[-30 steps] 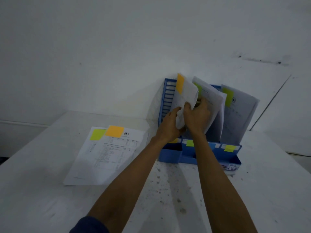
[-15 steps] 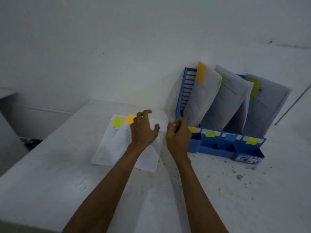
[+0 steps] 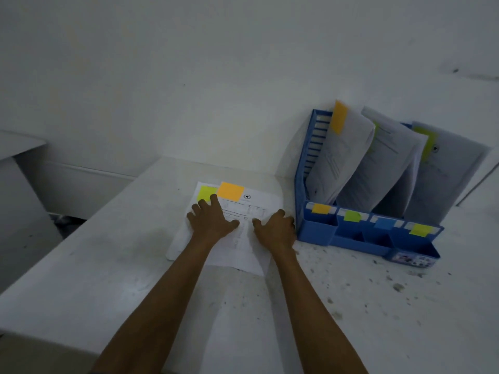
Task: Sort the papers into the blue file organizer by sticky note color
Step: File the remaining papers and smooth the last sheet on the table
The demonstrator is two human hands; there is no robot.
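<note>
A small stack of papers (image 3: 251,255) lies flat on the white table. The top sheet carries an orange sticky note (image 3: 231,190); a yellow-green note (image 3: 205,192) pokes out from a sheet beneath. My left hand (image 3: 212,221) rests spread on the stack's left part. My right hand (image 3: 276,228) lies on its right edge, fingers loosely curled. The blue file organizer (image 3: 318,233) stands to the right against the wall. Papers lean in its slots, the leftmost with an orange note (image 3: 339,118). Its front labels read orange, green, blue and yellow.
The white table (image 3: 378,319) is speckled with dirt to the right. Its left edge drops off beside a grey surface (image 3: 19,184) at the far left. A white wall (image 3: 189,76) rises directly behind the organizer.
Both hands left the organizer after setting an orange-noted paper in its left slot. They moved left and down onto the stack on the table. The camera view swung left.
</note>
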